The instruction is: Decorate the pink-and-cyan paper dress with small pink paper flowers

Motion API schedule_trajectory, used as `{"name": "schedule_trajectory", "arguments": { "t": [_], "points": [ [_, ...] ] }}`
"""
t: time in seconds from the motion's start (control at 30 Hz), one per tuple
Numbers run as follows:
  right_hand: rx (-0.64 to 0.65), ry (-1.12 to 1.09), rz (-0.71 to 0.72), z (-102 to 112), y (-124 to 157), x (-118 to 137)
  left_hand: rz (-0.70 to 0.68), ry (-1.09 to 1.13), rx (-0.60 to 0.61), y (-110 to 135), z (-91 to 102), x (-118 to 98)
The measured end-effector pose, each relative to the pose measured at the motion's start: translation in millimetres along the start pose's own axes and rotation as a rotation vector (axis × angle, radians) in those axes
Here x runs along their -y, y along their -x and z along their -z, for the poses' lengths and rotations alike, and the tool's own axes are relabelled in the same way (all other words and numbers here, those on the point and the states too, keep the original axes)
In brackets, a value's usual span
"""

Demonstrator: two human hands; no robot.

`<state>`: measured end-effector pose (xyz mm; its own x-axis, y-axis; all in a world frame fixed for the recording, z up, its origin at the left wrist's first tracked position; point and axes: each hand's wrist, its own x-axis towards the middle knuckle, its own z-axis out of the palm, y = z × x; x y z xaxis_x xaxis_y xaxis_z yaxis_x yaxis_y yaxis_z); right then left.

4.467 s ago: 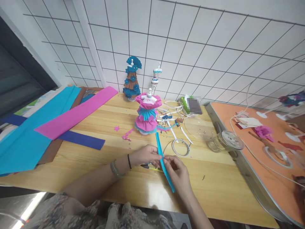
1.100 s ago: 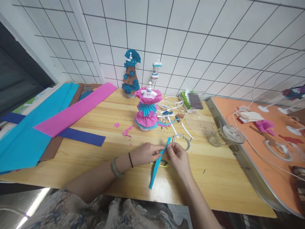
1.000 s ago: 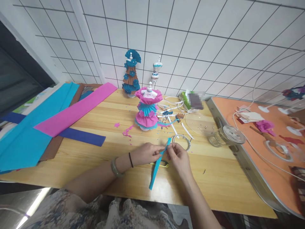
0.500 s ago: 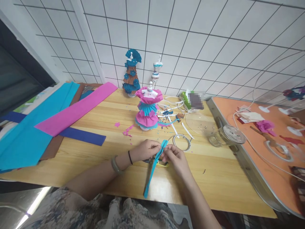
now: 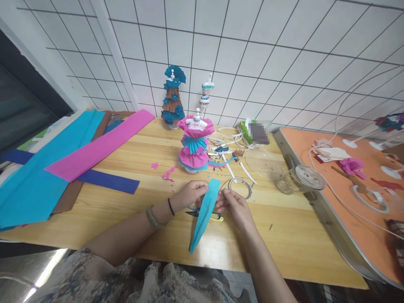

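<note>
Between my hands hangs a turquoise crepe paper strip (image 5: pixel 205 212), spread wide at the top and narrowing toward the table's front edge. My left hand (image 5: pixel 193 192) pinches its upper left edge. On the other side my right hand (image 5: pixel 232 205) has its fingers closed at the strip's right edge, some fingertips hidden. Scissors (image 5: pixel 217 216) with yellow-green handles lie beneath the strip, partly covered by it. Just beyond my hands stands a small dress form (image 5: pixel 194 158) in pink and turquoise ruffled paper. A roll of tape (image 5: pixel 232 184) lies beyond my right hand.
Folded turquoise (image 5: pixel 34 185), pink (image 5: pixel 104 145) and dark blue paper (image 5: pixel 110 181) lie at left. Behind stand a blue-and-brown dress form (image 5: pixel 173 99) and a white one (image 5: pixel 206 91). Paper scraps litter the middle. A clear plastic container (image 5: pixel 299 179) lies near the orange table (image 5: pixel 303 147).
The strip was narrow and folded together; now its top is opened out flat and wide. My right hand has shifted slightly right, and more of the scissors shows.
</note>
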<state>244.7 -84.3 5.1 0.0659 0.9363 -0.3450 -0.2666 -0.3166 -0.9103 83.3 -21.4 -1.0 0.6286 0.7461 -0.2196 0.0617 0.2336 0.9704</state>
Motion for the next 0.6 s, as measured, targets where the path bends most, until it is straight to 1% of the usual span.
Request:
{"name": "schedule_trajectory", "arguments": {
  "t": [0.2,0.3,0.43,0.6],
  "points": [
    [0.031,0.098,0.065,-7,-4,0,-0.008,-0.019,0.068,2,-1.8,2],
    [0.029,0.079,0.088,-9,-6,-1,-0.009,0.019,0.113,2,-2.2,4],
    [0.002,0.053,0.123,-6,-7,-4,-0.007,0.106,0.121,0,-1.1,4],
    [-0.056,0.01,0.188,-4,-9,-10,0.013,0.168,0.17,-3,-0.1,5]
  ]
}}
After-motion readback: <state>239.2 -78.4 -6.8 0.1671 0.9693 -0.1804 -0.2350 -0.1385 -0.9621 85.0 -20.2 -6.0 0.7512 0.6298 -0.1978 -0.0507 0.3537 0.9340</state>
